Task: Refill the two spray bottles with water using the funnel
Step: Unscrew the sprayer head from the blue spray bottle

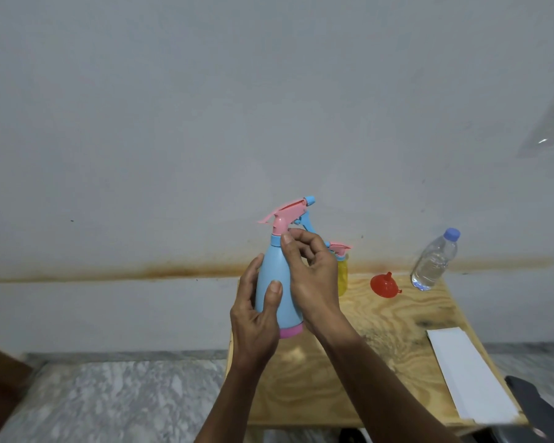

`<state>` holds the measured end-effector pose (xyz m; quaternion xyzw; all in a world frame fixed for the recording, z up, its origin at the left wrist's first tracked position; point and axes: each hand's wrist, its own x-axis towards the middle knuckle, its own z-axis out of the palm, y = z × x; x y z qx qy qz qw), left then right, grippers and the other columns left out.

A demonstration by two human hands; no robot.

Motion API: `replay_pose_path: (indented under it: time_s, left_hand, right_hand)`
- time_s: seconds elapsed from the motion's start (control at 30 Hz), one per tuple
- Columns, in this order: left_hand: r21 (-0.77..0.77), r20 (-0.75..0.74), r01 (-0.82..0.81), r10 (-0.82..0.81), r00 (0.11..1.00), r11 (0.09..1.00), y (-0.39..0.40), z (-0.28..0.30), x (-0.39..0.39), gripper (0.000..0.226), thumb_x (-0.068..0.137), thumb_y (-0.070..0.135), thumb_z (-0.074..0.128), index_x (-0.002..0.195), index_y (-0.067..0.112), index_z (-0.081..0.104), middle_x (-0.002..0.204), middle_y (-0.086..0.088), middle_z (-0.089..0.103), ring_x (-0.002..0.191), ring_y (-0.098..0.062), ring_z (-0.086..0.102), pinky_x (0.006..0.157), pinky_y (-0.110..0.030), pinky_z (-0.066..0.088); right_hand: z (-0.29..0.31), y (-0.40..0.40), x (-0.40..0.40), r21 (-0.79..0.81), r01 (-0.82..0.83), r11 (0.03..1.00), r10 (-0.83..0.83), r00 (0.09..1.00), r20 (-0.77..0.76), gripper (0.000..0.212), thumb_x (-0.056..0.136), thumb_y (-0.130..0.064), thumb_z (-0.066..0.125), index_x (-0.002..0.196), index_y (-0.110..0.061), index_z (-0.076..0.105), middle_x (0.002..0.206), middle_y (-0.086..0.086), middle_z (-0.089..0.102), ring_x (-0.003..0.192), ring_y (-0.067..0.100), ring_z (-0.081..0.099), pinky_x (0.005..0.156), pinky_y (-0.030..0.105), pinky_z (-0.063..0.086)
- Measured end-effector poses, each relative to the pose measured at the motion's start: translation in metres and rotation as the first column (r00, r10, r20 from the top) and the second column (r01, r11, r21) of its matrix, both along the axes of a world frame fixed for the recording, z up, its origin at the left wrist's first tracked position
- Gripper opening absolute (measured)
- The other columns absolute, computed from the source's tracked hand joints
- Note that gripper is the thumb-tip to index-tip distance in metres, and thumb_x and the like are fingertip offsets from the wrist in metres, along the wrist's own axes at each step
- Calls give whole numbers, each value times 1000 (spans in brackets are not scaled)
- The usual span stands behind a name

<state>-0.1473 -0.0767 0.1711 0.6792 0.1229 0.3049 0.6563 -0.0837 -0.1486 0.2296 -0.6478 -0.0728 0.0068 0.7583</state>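
I hold a light blue spray bottle (274,279) with a pink trigger head and pink base upright above the left end of the wooden table (394,353). My left hand (256,318) wraps its lower body. My right hand (311,270) pinches the blue collar at its neck. A yellow spray bottle (343,273) with a pink head stands behind my right hand, mostly hidden. A red funnel (385,285) lies on its side on the table. A clear water bottle (434,260) with a blue cap stands at the back right.
A white sheet of paper (467,375) lies along the table's right side. A dark object (538,410) sits at the lower right corner. The table stands against a grey wall with a rusty stain, above a marble floor.
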Motion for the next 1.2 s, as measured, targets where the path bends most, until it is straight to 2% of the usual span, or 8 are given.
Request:
replay_pose_path:
  time_s: [0.17, 0.33, 0.47, 0.73, 0.87, 0.97, 1.07, 1.2]
  left_hand:
    - [32, -8, -4, 4, 1000, 999, 1, -2, -2, 46, 87, 56, 57, 132, 53, 49, 134, 22, 57, 123, -12, 61, 91, -46, 60]
    - [86, -12, -19, 21, 1000, 996, 1, -3, -1, 51, 86, 54, 60, 135, 50, 46, 137, 25, 54, 127, -5, 57, 95, -42, 58]
    - [115, -3, -38, 39, 999, 993, 3, -6, -3, 52, 85, 50, 65, 133, 59, 46, 138, 26, 54, 127, -5, 57, 93, -40, 59]
    - [210, -92, -7, 27, 995, 978, 5, -14, -10, 53, 84, 56, 61, 130, 70, 39, 136, 33, 51, 123, -3, 58, 93, -42, 59]
    - [206, -140, 26, 3, 990, 978, 5, -28, -14, 57, 84, 54, 63, 137, 60, 42, 143, 23, 52, 127, -10, 57, 97, -47, 56]
    - [178, -182, 69, -36, 983, 982, 3, -35, -18, 58, 83, 57, 62, 137, 60, 41, 140, 37, 47, 127, 0, 55, 98, -43, 56]
    - [172, -214, 100, -62, 975, 980, 0, -41, -18, 63, 82, 62, 60, 140, 56, 38, 137, 49, 41, 128, 6, 51, 101, -40, 54]
    - [139, -255, 102, -64, 965, 985, 3, -55, -17, 78, 82, 67, 60, 151, 40, 35, 148, 14, 51, 129, -13, 57, 97, -48, 55]
  right_hand:
    - [1, 0, -1, -9, 49, 999, -49, 999, 10, 26, 79, -40, 80, 98, -25, 72, 94, -14, 72, 92, 2, 66, 75, 20, 56]
    - [1, 2, -2, -45, 65, 997, -63, 997, 52, 26, 85, -41, 74, 106, -26, 72, 99, -13, 72, 97, 4, 65, 84, 28, 57]
    - [4, 0, -3, -56, 66, 996, -62, 996, 61, 33, 74, -39, 84, 100, -24, 71, 95, -14, 72, 90, -2, 65, 74, 15, 54]
    - [-3, -6, -3, -198, 35, 979, -23, 998, 67, 27, 91, -37, 68, 114, -24, 70, 99, -17, 70, 96, 0, 64, 86, 28, 57]
    - [4, -11, 2, -113, 40, 993, -30, 996, 89, 20, 96, -35, 62, 113, -27, 68, 102, -14, 72, 99, 0, 66, 82, 21, 54]
    - [16, -16, 8, 5, 45, 999, -45, 996, 73, 10, 96, -33, 62, 105, -35, 67, 102, -13, 74, 101, 3, 68, 87, 24, 54]
    - [31, -26, 19, 257, 111, 960, -107, 994, -30, 13, 97, -26, 62, 108, -21, 67, 95, -7, 74, 89, 9, 71, 79, 28, 56]
    - [43, -58, 39, 414, 244, 877, -232, 969, -80, 12, 99, -22, 59, 105, -13, 64, 88, -8, 73, 78, 12, 69, 64, 25, 53]
